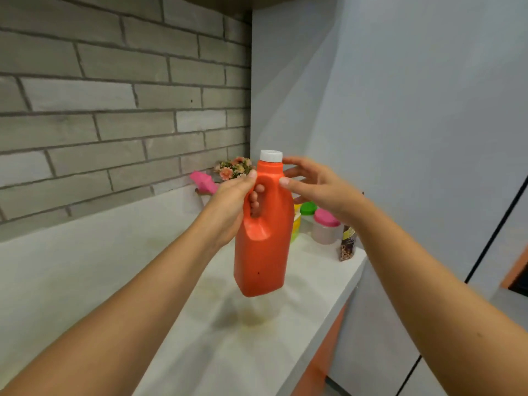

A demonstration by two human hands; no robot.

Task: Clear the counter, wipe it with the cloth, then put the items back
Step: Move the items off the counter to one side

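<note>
One orange jug (265, 252) over counter (300, 324) | left hand (231, 207) grips handle | right hand (317, 190) spread beside neck | jars (325, 227) at far end

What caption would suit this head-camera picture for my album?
Left hand grips an orange jug by its handle above a stained counter, right hand open beside its neck.

No text can be read. The dark slim packet (348, 242) at the white counter's (314, 270) edge bears yellowish print, perhaps lettering, too blurred to make out.
</note>
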